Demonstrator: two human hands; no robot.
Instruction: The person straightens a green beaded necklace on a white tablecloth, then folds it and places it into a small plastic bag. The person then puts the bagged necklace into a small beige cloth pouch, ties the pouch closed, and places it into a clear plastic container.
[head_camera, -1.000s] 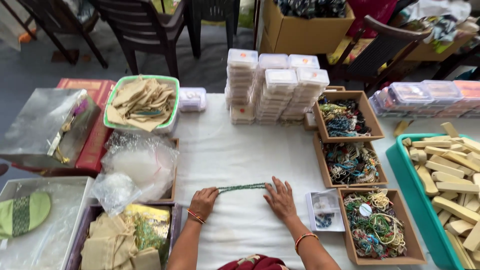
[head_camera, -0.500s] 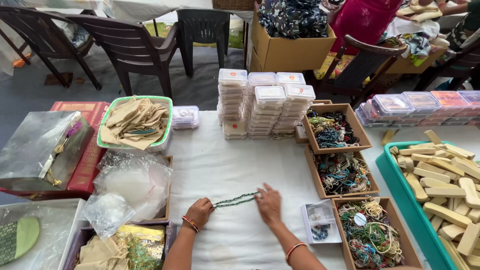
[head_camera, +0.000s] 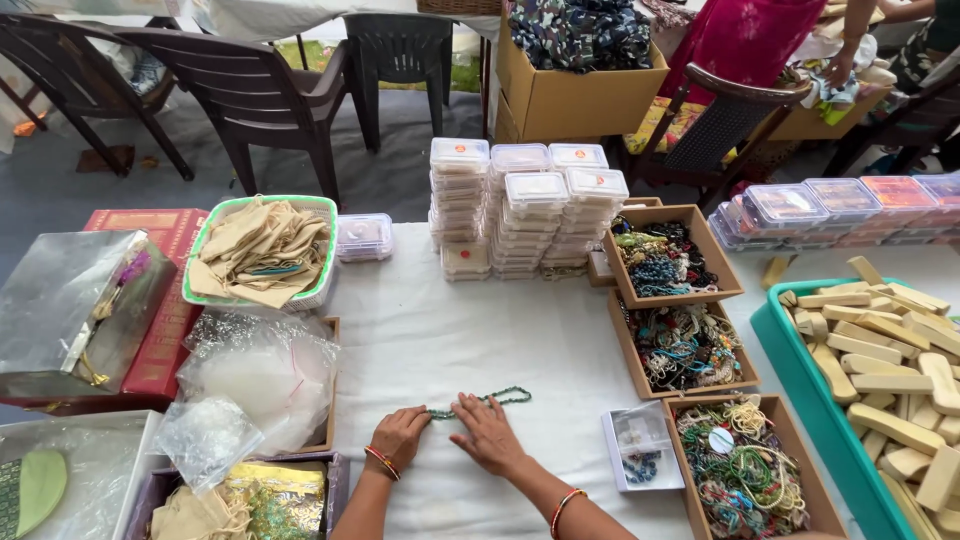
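The white-clothed table (head_camera: 480, 330) lies in front of me much as it did a moment ago, with the stacked clear plastic boxes (head_camera: 525, 210) at its far side and the three cardboard trays of beads (head_camera: 690, 345) on my right. My right hand (head_camera: 487, 433) has slid left along the cloth and now lies flat, fingers spread, just beside my left hand (head_camera: 400, 435), whose fingers are curled together pinching one end of the green bead string (head_camera: 480, 402). That string, stretched straight between my hands before, now bends over my right fingers with its free end trailing to the right on the cloth.
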